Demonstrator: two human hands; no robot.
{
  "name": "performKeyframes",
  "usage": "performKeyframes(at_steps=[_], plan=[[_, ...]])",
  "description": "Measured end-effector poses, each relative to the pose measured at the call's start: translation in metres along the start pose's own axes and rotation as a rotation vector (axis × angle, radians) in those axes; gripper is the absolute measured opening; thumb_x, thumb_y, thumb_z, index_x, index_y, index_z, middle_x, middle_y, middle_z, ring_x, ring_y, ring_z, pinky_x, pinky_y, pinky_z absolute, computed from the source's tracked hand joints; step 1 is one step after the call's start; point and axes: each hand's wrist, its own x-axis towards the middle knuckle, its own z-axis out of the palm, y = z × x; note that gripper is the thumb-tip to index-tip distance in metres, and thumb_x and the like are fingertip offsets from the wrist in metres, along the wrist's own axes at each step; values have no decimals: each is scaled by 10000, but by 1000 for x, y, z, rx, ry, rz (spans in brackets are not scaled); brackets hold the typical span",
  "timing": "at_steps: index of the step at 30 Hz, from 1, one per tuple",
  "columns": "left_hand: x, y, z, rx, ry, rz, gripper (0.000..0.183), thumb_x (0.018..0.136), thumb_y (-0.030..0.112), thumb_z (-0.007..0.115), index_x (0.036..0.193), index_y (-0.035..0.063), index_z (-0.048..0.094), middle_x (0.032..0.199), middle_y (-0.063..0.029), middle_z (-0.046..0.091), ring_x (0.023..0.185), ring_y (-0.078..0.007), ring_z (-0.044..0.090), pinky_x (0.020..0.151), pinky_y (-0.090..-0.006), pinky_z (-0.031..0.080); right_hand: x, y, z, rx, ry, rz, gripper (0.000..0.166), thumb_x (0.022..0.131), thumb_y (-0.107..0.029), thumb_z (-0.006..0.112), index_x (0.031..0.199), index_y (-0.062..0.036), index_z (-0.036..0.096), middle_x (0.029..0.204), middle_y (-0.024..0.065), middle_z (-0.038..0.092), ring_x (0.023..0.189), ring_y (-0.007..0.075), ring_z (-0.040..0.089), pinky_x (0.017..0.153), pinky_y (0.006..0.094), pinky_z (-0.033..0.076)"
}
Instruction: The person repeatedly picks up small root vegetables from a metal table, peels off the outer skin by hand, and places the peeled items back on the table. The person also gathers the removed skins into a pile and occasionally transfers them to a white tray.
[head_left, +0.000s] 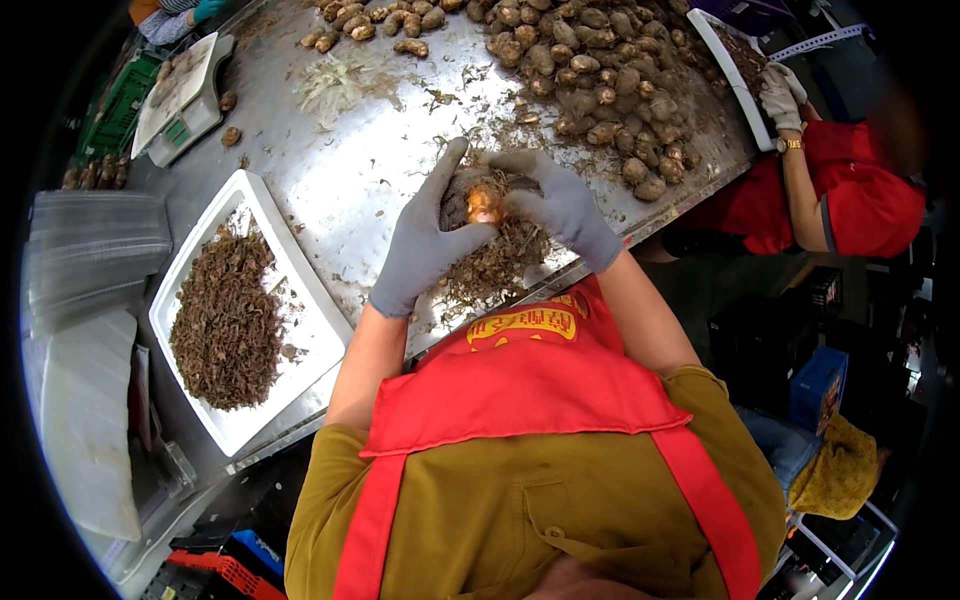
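Note:
Between my two grey-gloved hands is a hairy brown taro corm (484, 204) with an orange-pink bare end turned up. My left hand (442, 229) cups its left side, the thumb lying by the bare end and the fingers pointing away from me. My right hand (551, 196) curls over its right side, thumb and fingertips near the fibres. Loose brown root fibres and peelings (499, 262) lie heaped below my hands at the table's near edge. The corm's underside is hidden.
A big pile of taro corms (600, 75) covers the metal table's (360, 195) far right. A white foam tray (315, 330) of brown peelings stands left, a weighing scale (176, 97) beyond it. A co-worker's gloved hands (784, 94) are at another tray, upper right.

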Motion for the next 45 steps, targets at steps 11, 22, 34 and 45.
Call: performKeyframes(at_steps=[11,22,34,45], plan=[[1,-3,-2,-2,66,105,898,722,121,757,1499,12,321,1415,-153,510,1266,-191,515,1070,-307,385,18,23,-31,-321,20,281,308,929,-304,607,972,-17,709,799,86,677,763,186,635,731,302,498],[-5,7,4,211,40,70,937,709,96,754,1513,18,279,1476,-169,444,1272,-234,519,1073,-328,405,20,8,5,-435,77,-144,208,880,-240,629,852,-47,703,779,120,644,733,275,623,684,364,493],[0,1,1,256,-20,35,909,728,44,715,1519,19,266,1464,-167,453,1311,-215,479,1102,-320,370,12,-13,7,-393,-48,-87,265,870,-326,655,851,-68,711,779,128,654,718,302,641,665,396,505],[-2,0,-6,-11,28,20,891,729,60,718,1503,-25,285,1470,-161,441,1318,-207,458,1106,-327,351,3,0,-14,-244,-52,161,339,934,-379,597,966,-68,728,830,105,700,721,214,655,692,328,510]])
